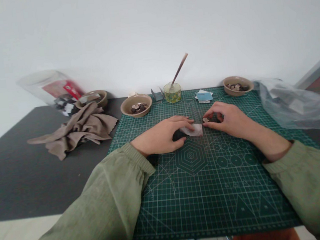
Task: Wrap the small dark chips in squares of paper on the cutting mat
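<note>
Touching a sheet [196, 130] with the left hand [168, 134], grip loosely open, pinched a small piece [206, 120] in the right hand [226, 117].

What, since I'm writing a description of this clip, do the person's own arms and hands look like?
The left sleeve and right sleeve are plain olive green, long and loose, with gathered cuffs. The left hand and right hand show no gloves, rings or watch.
</note>
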Available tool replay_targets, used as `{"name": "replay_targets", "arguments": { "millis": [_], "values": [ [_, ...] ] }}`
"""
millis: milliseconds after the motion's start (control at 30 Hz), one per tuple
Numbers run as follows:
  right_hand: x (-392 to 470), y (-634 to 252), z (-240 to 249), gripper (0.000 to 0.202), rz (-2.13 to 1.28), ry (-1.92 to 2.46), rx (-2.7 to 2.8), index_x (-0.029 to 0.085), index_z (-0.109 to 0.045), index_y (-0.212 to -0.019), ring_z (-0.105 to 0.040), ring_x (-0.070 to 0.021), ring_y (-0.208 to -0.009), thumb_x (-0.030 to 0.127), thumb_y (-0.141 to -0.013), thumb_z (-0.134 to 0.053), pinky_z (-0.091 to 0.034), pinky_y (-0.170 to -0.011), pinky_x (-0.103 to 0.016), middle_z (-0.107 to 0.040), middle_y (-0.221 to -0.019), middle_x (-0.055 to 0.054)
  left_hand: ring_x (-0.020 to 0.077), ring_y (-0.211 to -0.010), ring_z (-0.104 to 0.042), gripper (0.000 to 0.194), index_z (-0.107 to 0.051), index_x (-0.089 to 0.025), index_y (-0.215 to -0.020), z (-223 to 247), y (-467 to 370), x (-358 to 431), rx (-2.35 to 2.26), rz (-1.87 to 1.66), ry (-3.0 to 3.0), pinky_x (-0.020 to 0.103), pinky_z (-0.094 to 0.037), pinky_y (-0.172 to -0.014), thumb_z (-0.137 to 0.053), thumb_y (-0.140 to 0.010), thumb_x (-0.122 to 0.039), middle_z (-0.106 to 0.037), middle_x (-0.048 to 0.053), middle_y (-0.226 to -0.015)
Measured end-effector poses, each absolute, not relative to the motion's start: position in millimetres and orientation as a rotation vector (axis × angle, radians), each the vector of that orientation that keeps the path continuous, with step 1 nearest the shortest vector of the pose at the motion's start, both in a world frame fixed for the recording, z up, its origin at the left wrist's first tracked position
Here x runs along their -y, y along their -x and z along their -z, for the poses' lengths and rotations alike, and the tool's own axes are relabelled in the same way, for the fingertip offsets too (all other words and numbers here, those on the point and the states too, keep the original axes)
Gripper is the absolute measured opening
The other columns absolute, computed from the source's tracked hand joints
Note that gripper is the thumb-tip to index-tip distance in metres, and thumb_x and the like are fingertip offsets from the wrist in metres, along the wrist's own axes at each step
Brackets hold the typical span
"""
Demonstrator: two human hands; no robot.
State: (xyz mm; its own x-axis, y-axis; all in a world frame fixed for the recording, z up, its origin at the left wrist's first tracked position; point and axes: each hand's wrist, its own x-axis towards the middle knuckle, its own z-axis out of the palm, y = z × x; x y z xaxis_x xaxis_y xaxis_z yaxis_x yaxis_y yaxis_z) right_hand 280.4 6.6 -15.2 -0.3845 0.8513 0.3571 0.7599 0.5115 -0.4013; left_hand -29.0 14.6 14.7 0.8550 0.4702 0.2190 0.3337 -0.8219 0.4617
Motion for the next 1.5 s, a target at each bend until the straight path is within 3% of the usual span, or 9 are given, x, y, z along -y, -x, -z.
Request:
{"name": "replay_targets", "arguments": {
  "millis": [167, 333, 467, 533, 700, 967, 1133, 1267, 1500],
  "values": [
    [-6.9, -281.0, 14.9, 0.017, -0.228, 1.303, 2.152, 0.020, -0.081, -0.107, -0.063, -0.0198, -0.072, 0.034, -0.098, -0.078, -0.048, -0.072, -0.036, -0.074, -0.095, -0.005, 0.0288, -0.132, -0.068, 0.035, -0.080, -0.024, -0.135, -12.1, 24.6, -13.0, -0.560, -0.484, -2.586, 0.047, -0.053, -0.121, -0.078, -0.100, -0.030, -0.071, 0.013, -0.139],
    [-8.5, -282.6, 16.0, 0.021, -0.263, 1.271, 2.125, 0.021, -0.082, -0.115, -0.063, -0.0185, -0.069, 0.029, -0.098, -0.073, -0.049, -0.070, -0.036, -0.075, -0.101, -0.006, 0.0262, -0.105, -0.074, 0.060, -0.077, -0.022, -0.143, -16.4, 20.6, -7.4, -0.556, -0.492, -2.544, 0.041, -0.062, -0.097, -0.086, -0.093, -0.055, -0.073, 0.014, -0.125],
    [-12.5, -283.9, 22.2, 0.023, -0.273, 1.297, 2.129, 0.020, -0.082, -0.114, -0.062, -0.0194, -0.068, 0.031, -0.095, -0.077, -0.046, -0.069, -0.035, -0.074, -0.090, -0.005, 0.0344, -0.146, -0.063, 0.045, -0.078, -0.024, -0.140, -16.6, 24.4, -9.8, -0.392, -0.544, -2.607, 0.054, -0.048, -0.127, -0.082, -0.096, -0.034, -0.072, 0.015, -0.148],
    [-14.5, -284.4, 25.5, 0.019, -0.278, 1.297, 2.134, 0.020, -0.083, -0.109, -0.061, -0.0188, -0.068, 0.032, -0.094, -0.079, -0.045, -0.069, -0.035, -0.074, -0.089, -0.005, 0.0348, -0.154, -0.057, 0.044, -0.078, -0.024, -0.139, -14.7, 27.4, -10.6, -0.348, -0.478, -2.625, 0.056, -0.045, -0.131, -0.078, -0.095, -0.024, -0.069, 0.015, -0.156],
    [-16.7, -284.3, 29.7, 0.016, -0.296, 1.270, 2.149, 0.021, -0.083, -0.107, -0.058, -0.0149, -0.067, 0.031, -0.096, -0.078, -0.045, -0.069, -0.033, -0.075, -0.102, -0.005, 0.0318, -0.144, -0.062, 0.040, -0.079, -0.027, -0.141, -14.4, 28.1, -0.2, -0.488, -0.400, -2.723, 0.053, -0.049, -0.127, -0.070, -0.102, -0.024, -0.067, 0.015, -0.154],
    [-16.7, -284.9, 31.5, 0.019, -0.266, 1.244, 2.104, 0.019, -0.083, -0.102, -0.056, -0.0168, -0.069, 0.037, -0.096, -0.078, -0.044, -0.071, -0.033, -0.070, -0.090, -0.004, 0.0302, -0.114, -0.067, 0.047, -0.076, -0.022, -0.144, -14.4, 10.3, 23.8, -0.820, -0.424, -2.893, 0.050, -0.060, -0.104, -0.067, -0.107, -0.050, -0.067, 0.015, -0.122],
    [-12.9, -285.8, 22.1, 0.022, -0.247, 1.250, 2.049, 0.019, -0.082, -0.100, -0.058, -0.0180, -0.068, 0.040, -0.097, -0.077, -0.045, -0.070, -0.034, -0.066, -0.086, -0.003, 0.0319, -0.137, -0.064, 0.043, -0.072, -0.019, -0.147, -8.7, 3.4, 18.4, -0.763, -0.452, -2.899, 0.051, -0.053, -0.120, -0.065, -0.108, -0.035, -0.064, 0.019, -0.146],
    [1.2, -276.3, -3.2, 0.020, -0.264, 1.226, 2.100, 0.020, -0.081, -0.102, -0.060, -0.0182, -0.068, 0.039, -0.096, -0.078, -0.047, -0.070, -0.034, -0.068, -0.086, -0.003, 0.0294, -0.129, -0.067, 0.036, -0.074, -0.016, -0.141, -3.5, -1.5, 8.3, -0.768, -0.526, -2.837, 0.048, -0.056, -0.116, -0.060, -0.109, -0.025, -0.071, 0.017, -0.135],
    [7.4, -257.1, -6.4, 0.013, -0.374, 1.192, 2.288, 0.020, -0.081, -0.102, -0.061, -0.0180, -0.071, 0.030, -0.094, -0.080, -0.047, -0.069, -0.033, -0.072, -0.089, -0.004, 0.0292, -0.123, -0.068, 0.023, -0.077, -0.016, -0.126, 3.2, 1.7, -0.4, -0.827, -0.658, -2.666, 0.048, -0.058, -0.111, -0.073, -0.105, -0.024, -0.080, 0.011, -0.125]
  ]
}}
